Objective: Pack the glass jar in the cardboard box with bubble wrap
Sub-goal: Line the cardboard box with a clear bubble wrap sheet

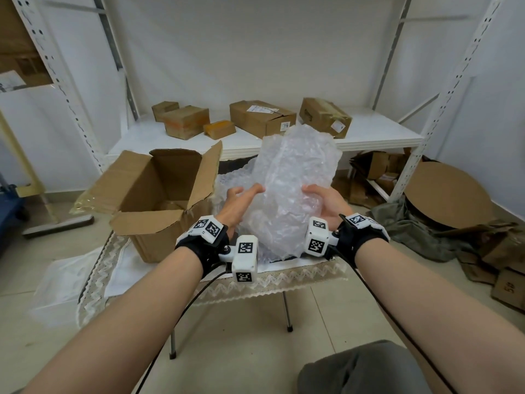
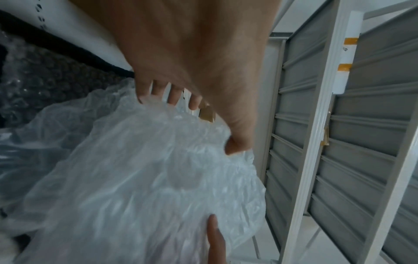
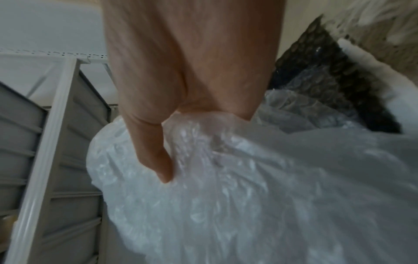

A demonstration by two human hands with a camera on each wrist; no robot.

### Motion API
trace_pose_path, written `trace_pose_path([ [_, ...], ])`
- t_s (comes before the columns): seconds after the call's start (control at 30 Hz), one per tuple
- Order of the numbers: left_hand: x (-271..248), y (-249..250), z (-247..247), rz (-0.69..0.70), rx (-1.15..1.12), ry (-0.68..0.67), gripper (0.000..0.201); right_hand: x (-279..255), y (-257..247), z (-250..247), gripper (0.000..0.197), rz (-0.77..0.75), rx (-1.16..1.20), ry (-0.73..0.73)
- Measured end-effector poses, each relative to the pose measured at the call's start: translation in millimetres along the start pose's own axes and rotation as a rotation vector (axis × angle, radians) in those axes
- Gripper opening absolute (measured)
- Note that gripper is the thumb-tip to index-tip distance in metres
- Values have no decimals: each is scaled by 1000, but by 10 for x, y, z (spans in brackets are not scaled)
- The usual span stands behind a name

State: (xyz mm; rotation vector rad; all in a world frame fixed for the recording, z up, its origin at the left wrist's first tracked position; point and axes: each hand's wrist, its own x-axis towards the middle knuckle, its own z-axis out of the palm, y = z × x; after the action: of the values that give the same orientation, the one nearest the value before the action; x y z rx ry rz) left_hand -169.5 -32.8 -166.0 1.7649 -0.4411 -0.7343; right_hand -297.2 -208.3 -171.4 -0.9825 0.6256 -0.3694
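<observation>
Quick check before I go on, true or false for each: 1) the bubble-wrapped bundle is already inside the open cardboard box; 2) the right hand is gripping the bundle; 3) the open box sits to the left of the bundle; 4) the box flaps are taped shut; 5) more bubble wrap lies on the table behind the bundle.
1) False. The bubble wrap bundle is held up between both hands, outside the open cardboard box.
2) True. The right hand curls round its side.
3) True.
4) False. The flaps stand open.
5) True. Loose bubble wrap lies on the table behind it. The left hand touches the bundle with straight fingers.
</observation>
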Motion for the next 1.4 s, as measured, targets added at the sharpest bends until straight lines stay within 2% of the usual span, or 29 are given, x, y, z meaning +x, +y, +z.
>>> trace_pose_path([
  [0.07, 39, 18, -26, 12, -7, -37, 113, -26, -24, 0, 64, -14, -37, -4],
  [0.1, 43, 30, -34, 21, 13, -60, 116, -48, -32, 3, 63, -15, -61, -31],
  [0.17, 26, 75, -37, 50, 29, -52, 96, -66, -40, 6, 60, -23, -115, -87],
  [0.3, 76, 93, -7, 59, -90, -28, 53, -17, -38, -31, 58, -49, -198, -148],
  [0.4, 68, 119, 7, 62, -172, -31, 36, -2, -47, -56, 57, -22, -221, -83],
  [0.53, 33, 165, -8, 87, -201, -39, 13, -10, -75, -121, 51, 98, -225, 24],
  [0.6, 22, 193, -16, 89, -242, -29, 14, -1, -82, -153, 25, 67, -248, 86],
  [0.67, 14, 220, -13, 77, -314, -22, 22, 33, -70, -194, 10, 35, -272, 98],
  [0.8, -13, 248, 22, 110, -411, -15, 35, 48, -44, -217, 33, -1, -260, 47],
  [0.9, -32, 257, 43, 67, -361, -27, 29, 31, -51, -208, 42, -37, -244, 52],
  [1.0, -83, 263, 59, 7, -185, -85, 29, 65, -67, -241, 44, -98, -317, 94],
  [1.13, -113, 302, 67, 26, -222, -84, 31, -56, -110, -177, 41, -120, -213, 32],
  [1.2, -143, 381, 52, 40, -238, -118, 34, -124, -152, -134, 43, -86, -188, -8],
  [1.27, -186, 512, 28, 72, -220, -144, 33, -180, -220, -100, 55, -22, -182, -18],
  [1.4, -245, 827, -53, 171, -140, -111, 27, -219, -395, -1, 55, 3, -142, -15],
])
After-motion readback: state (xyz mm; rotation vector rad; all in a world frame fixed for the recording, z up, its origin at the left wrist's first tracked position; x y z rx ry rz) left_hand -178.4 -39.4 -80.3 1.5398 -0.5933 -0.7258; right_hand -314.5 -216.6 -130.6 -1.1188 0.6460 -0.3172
